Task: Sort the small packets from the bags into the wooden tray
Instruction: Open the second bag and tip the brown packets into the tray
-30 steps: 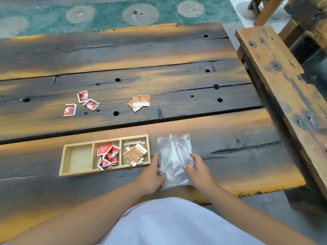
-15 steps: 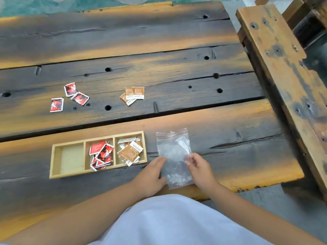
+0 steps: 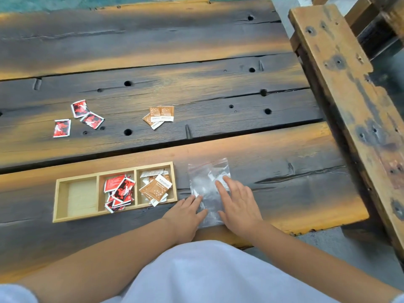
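Observation:
A clear plastic zip bag lies flat on the table just right of the wooden tray. My left hand rests on its lower left edge with fingers straight. My right hand presses flat on its right half. The tray has three compartments: the left one holds nothing, the middle holds red packets, the right holds brown packets. Three loose red packets and a few loose brown packets lie further back on the table.
The dark plank table has holes and gaps between boards. A worn wooden bench beam runs along the right side. My white-clad lap fills the bottom of the view.
Both hands have laid the bag down and flattened onto it; earlier they pinched its lower edge. The camera has tilted down and closer.

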### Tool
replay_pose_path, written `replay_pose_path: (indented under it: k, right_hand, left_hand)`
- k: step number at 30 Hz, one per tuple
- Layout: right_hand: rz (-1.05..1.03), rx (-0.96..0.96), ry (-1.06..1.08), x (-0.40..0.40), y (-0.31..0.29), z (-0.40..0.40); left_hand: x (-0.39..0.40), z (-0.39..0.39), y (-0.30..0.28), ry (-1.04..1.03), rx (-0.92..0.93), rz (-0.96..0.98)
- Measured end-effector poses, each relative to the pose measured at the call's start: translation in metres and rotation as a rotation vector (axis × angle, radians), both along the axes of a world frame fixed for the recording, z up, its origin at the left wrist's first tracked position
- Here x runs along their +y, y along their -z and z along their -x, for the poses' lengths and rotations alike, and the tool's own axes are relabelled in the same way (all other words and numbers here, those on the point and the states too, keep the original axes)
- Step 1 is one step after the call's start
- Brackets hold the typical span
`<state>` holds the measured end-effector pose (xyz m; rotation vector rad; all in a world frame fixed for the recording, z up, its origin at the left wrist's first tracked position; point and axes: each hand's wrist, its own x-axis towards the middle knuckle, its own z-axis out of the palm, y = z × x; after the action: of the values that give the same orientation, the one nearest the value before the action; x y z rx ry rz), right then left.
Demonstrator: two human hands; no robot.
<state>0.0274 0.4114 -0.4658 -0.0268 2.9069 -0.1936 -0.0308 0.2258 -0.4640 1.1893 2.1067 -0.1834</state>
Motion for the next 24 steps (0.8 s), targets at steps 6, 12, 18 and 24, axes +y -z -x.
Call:
replay_pose_path:
  k: [6,12,18,24]
  right_hand:
    - [-0.003,0.312,-0.261,0.004,0.016,-0.019]
    - [-0.011,-0.302,-0.144,-0.003,0.009,-0.013]
    - [0.108,-0.434,-0.011,0.011,0.008,-0.003]
    - [0.13,-0.426,-0.048,0.021,0.004,0.004]
  left_hand:
    - [0.002,0.001,0.002,-0.022,-0.032,0.036]
    - [-0.002,0.003,0.006,0.003,-0.042,0.045]
    - [-0.007,0.003,0.006,0.03,-0.044,0.067]
    - [-0.006,0.001,0.003,-0.023,-0.069,0.039]
